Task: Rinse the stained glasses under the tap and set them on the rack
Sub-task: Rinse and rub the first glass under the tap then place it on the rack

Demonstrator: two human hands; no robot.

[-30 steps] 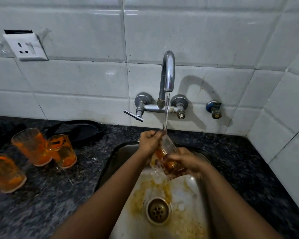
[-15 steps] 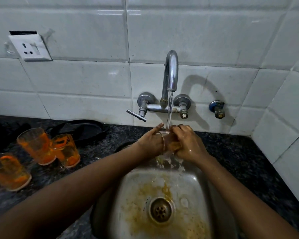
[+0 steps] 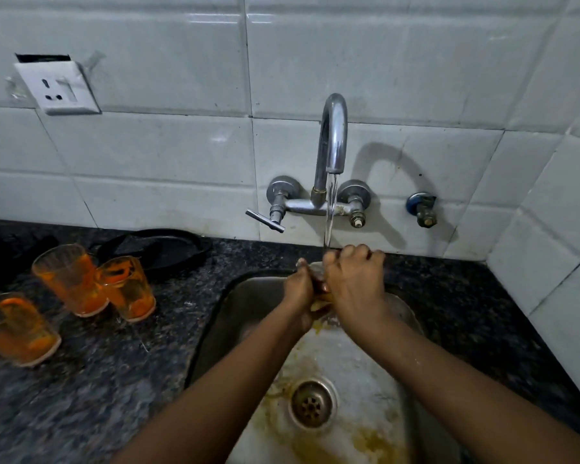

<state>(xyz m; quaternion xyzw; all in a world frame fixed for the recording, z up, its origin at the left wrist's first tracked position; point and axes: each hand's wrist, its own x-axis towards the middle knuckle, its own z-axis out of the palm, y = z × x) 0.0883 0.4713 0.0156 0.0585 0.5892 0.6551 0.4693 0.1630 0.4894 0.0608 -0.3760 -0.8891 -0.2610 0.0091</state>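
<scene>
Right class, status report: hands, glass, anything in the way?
Left hand and right hand both grip one glass under running tap. Three stained glasses wait on counter. No rack in view.

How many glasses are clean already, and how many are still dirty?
No clean glasses show anywhere, and no rack is in view. One glass is being rinsed now: the left hand and right hand hold it under the running tap, over the sink. Three orange-stained glasses still wait on the counter, so most of the job is left.
</scene>
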